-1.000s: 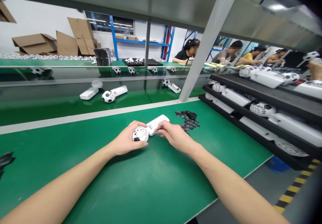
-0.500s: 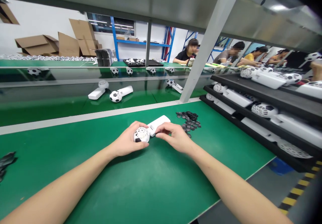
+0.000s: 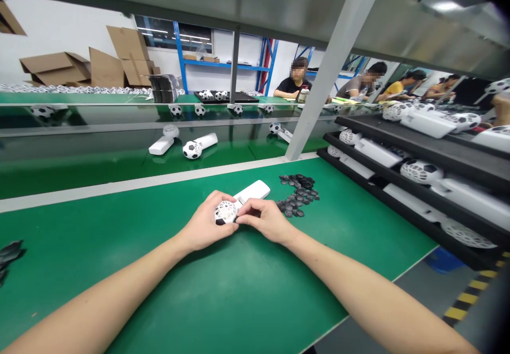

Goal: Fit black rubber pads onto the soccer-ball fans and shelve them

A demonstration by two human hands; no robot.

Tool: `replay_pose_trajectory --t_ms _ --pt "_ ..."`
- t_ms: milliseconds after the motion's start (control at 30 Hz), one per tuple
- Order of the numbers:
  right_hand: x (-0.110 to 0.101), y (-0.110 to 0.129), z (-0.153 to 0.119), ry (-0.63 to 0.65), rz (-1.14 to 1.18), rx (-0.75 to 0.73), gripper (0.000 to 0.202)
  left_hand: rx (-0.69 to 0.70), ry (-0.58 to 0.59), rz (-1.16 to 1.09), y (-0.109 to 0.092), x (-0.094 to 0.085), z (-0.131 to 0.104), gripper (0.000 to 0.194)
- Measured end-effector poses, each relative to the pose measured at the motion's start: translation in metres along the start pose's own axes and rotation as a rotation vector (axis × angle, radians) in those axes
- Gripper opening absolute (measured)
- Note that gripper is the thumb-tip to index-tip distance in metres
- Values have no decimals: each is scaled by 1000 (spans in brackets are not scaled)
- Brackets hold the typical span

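Note:
A white handheld fan (image 3: 255, 190) with a soccer-ball-patterned head lies on the green work surface, its handle pointing away to the right. My left hand (image 3: 207, 222) is closed around the slotted ball head, thumb at the near side. My right hand (image 3: 268, 222) pinches at the right side of that head, fingertips touching it. A small black piece is between those fingertips, mostly hidden by them. Just beyond my right hand lies a loose pile of small black pieces (image 3: 299, 192).
Stacked black trays (image 3: 368, 181) with more fans stand at the right. Beyond the pale edge strip, a shiny green conveyor (image 3: 99, 157) carries several fans. A slanted metal post (image 3: 334, 67) rises ahead. Dark scraps (image 3: 10, 256) lie at far left. Several people sit across the line.
My right hand has moved left from beside the handle to the ball head, bringing the black piece against it. Fans on the conveyor have shifted; those nearest moved right.

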State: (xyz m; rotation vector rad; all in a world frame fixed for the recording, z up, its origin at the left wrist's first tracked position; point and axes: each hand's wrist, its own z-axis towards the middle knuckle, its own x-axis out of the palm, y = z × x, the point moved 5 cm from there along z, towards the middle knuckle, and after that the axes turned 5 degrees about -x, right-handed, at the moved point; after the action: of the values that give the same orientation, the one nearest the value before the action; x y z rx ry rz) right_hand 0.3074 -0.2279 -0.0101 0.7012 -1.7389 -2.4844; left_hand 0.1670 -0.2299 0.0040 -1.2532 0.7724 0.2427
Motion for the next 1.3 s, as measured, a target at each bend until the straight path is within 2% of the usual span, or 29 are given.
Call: replay_pose_trajectory --t_ms 133,300,533,867,1067,1300 --pt "0 -3 0 -19 3 24 6 -2 12 -7 0 0 0 36" --pt "2 -9 0 -9 117 136 10 18 4 -8 2 2 1 41" --pt "2 -12 2 -28 181 190 11 -32 -61 -46 1 3 1 35" --pt "3 -16 8 38 260 263 23 -5 -87 -18 2 3 0 31" --pt "1 -15 6 -51 257 168 20 -27 -114 -15 5 5 -1 32" --pt "2 -11 6 -24 264 141 14 -14 -118 -26 2 4 -1 32"
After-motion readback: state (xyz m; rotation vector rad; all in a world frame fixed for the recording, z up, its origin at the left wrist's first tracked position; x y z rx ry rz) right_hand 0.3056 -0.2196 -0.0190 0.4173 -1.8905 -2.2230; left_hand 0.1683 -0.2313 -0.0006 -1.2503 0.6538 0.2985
